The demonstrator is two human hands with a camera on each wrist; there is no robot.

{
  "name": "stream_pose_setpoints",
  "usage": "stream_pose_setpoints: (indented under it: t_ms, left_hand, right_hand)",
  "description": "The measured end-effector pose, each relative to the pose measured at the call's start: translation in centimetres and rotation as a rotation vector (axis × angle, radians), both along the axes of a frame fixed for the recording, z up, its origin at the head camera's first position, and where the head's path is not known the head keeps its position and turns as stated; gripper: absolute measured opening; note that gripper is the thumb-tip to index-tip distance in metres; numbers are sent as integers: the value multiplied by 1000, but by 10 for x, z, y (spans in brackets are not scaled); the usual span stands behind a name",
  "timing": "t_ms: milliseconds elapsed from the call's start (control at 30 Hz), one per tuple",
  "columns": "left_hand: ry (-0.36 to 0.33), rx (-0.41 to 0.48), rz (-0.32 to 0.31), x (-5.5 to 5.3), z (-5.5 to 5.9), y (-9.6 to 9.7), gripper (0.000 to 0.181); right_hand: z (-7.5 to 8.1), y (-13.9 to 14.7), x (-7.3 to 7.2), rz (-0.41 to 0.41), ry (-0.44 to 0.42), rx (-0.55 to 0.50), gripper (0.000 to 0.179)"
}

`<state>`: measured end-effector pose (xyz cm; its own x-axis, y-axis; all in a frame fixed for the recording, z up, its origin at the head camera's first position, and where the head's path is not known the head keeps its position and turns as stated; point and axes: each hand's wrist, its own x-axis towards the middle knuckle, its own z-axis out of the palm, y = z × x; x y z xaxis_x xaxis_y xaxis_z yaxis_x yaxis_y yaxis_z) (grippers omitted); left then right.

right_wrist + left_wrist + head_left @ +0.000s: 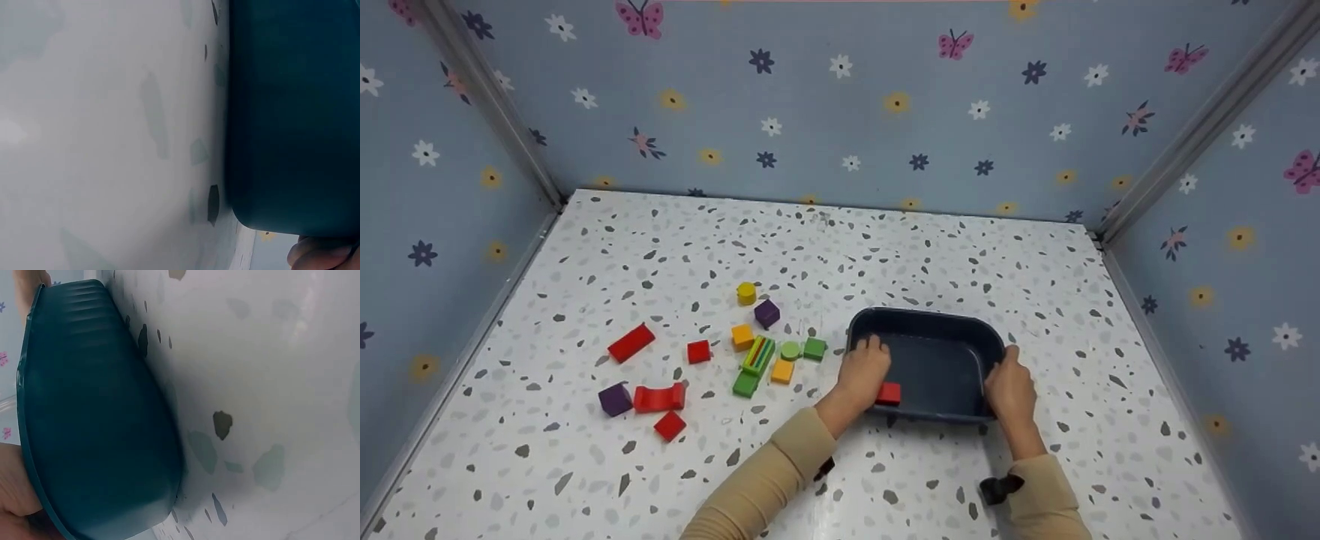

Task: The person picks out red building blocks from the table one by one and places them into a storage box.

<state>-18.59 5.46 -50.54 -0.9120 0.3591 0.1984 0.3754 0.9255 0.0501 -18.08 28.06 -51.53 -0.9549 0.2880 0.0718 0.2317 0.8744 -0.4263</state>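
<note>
A dark blue rectangular tub stands on the speckled table, with a red block inside at its front left. My left hand grips the tub's left rim, fingers bent over the edge. On the opposite side, my right hand holds the right rim. The left wrist view shows the tub's outer wall close up, with part of the left hand at the rim. Fingertips of the right hand curl against the tub's end in the right wrist view.
Left of the tub lie several toy blocks: a green striped block, a yellow cylinder, a purple cube, and an orange cube. Farther left are a long red block and a red arch. Patterned walls enclose the table.
</note>
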Motion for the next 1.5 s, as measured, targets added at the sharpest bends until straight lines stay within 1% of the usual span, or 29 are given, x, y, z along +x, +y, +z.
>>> stream_pose_setpoints:
  t_ms: [233, 467, 600, 767, 867, 1067, 1267, 1500]
  left_hand:
    - [-21, 0, 13, -1, -2, 3, 17]
    - [-56, -7, 8, -2, -5, 4, 17]
    - [-72, -16, 9, -2, -5, 5, 17]
    - [-60, -52, 10, -3, -6, 5, 18]
    - [-66, -65, 6, -3, -6, 6, 18]
    - [-77, -74, 6, -3, -6, 6, 18]
    - [-114, -72, 8, -3, -3, 6, 19]
    - [-110, -60, 5, -3, -3, 6, 19]
  right_hand:
    - [1, 1, 0, -4, -8, -4, 20]
    - [0, 1, 1, -8, -18, 2, 19]
    - [-1, 0, 1, -7, -4, 1, 20]
    - [-2, 1, 3, 21, 33, 8, 21]
    - [-2, 2, 3, 31, 48, 12, 21]
    - [-2, 1, 3, 24, 25, 7, 21]
    - [-1, 1, 2, 16, 12, 6, 22]
    - [-1, 2, 1, 10, 2, 1, 22]
